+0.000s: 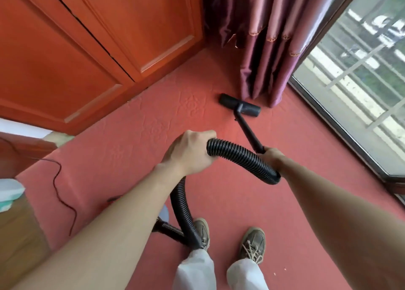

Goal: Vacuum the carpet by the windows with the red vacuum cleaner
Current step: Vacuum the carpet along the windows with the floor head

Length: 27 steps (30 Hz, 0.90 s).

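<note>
The nozzle (240, 105) lies at eleven o'clock from the right hand (271, 156), which grips the wand (248, 131) pointing there; the left hand (190, 153), farther, grips the hose (241, 156); the curtain (267, 48) is just beyond.

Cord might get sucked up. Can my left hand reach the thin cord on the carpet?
Probably not yet: the left hand holds the hose, but only bare carpet lies before the cord.

Orange wooden panelling (65, 59) left; purple curtain (263, 48) in corner; daylit window (361, 81) right.
</note>
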{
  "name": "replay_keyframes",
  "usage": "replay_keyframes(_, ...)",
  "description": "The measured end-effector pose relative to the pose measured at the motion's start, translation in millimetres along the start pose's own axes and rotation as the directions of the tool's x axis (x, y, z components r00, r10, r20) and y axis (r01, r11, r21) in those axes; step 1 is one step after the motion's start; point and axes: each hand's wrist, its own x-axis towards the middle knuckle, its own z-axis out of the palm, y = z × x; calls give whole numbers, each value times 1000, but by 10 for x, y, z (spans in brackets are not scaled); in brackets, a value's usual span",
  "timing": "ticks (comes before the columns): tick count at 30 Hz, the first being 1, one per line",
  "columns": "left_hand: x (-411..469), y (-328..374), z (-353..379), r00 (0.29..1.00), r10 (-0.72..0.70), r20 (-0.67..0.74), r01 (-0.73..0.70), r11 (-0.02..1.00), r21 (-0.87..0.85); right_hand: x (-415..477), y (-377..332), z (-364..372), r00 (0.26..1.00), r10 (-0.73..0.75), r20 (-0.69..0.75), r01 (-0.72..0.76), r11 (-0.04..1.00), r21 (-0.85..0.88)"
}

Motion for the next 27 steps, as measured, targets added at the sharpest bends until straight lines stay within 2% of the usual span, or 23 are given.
replay_keyframes(4,-104,-153,-43,990,-51,-132,44,998,-53,197,-351,-54,998,8,-55,-9,1000,-15)
replay_keyframes(6,-192,-174,-35,986,-76,-146,65,995,-74,114,-383,47,998,20,-53,-22,999,-44)
replay_keyframes(15,-311,-126,-154,999,52,8,-52,998,-32,-705,102,481,992,10,126,-4,999,-48)
replay_keyframes(21,-323,77,-89,975,198,102,-202,979,30,-886,387,645,989,137,58,-143,984,104)
replay_keyframes(27,-597,607,467,926,331,181,-342,939,37,-1176,1336,854,968,251,23,-247,930,271)
